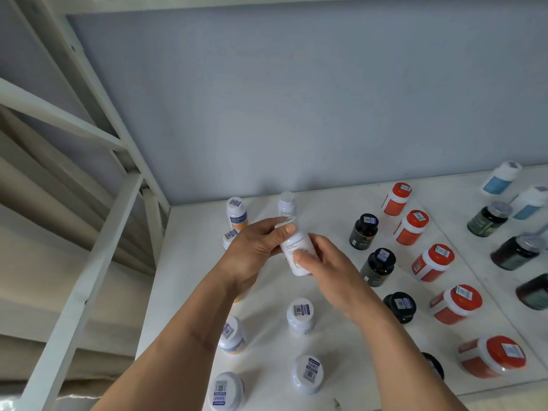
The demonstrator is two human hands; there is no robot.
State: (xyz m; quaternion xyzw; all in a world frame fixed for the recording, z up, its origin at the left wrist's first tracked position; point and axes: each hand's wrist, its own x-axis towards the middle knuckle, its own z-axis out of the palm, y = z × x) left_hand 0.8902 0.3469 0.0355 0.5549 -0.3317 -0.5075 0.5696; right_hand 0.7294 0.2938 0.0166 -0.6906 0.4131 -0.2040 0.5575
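A small white bottle point(296, 247) with printed text on its side is held tilted above a white shelf point(326, 209). My left hand point(255, 253) grips its upper end, thumb across the cap. My right hand point(329, 268) curls round the lower part of the bottle from the right, thumb on the label. Part of the bottle is hidden behind my fingers.
Rows of bottles stand on the shelf: white ones point(301, 315) at left and front, black ones point(378, 266) in the middle, red-capped ones point(433, 262) to the right, dark and blue ones point(501, 179) at far right. A grey back wall and a white shelf frame point(89, 277) bound the left.
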